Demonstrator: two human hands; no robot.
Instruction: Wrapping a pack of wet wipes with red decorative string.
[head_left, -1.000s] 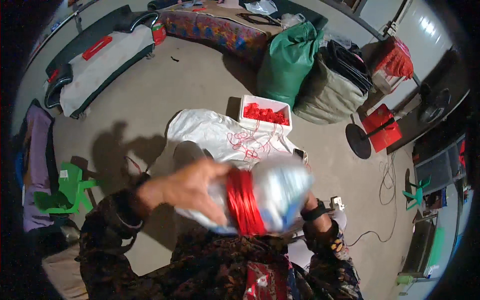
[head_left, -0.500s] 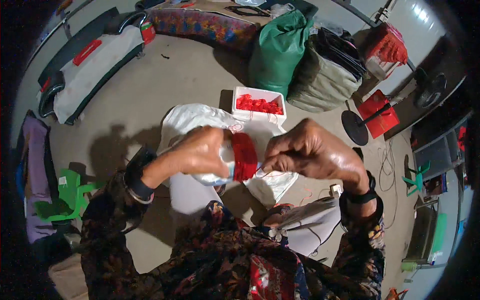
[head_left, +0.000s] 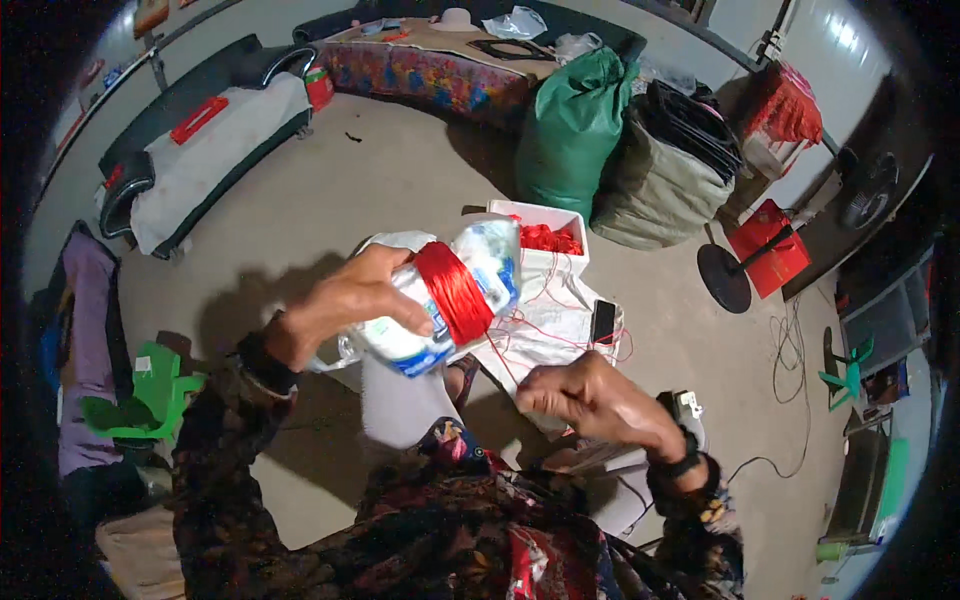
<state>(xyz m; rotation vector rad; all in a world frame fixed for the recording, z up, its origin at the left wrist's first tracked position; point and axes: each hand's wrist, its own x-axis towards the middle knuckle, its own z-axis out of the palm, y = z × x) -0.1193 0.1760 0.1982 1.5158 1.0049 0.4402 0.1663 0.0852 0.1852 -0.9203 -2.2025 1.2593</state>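
Note:
My left hand (head_left: 350, 300) grips a white-and-blue plastic-wrapped package (head_left: 495, 255), thumb on top and its other fingers mostly hidden. A thick band of red cord (head_left: 455, 293) is wound around the package's middle. From that band a single red strand (head_left: 504, 362) runs down to my right hand (head_left: 600, 400), whose fingers are pinched closed on it. Below the package, a white sack (head_left: 545, 345) is spread out, with loose red cord lying over it. On the sack's right side rests a dark phone (head_left: 603, 322).
A white foam box (head_left: 555, 260) with red material inside stands just beyond the sack. Farther back are a green sack (head_left: 567, 130) and a stuffed beige bag (head_left: 640, 195). A green chair (head_left: 150, 395) stands at left, a standing fan (head_left: 725, 278) at right.
The package has tilted, its far end swinging up and right. My right hand has moved down, away from it, drawing the red strand out. The phone has come into sight.

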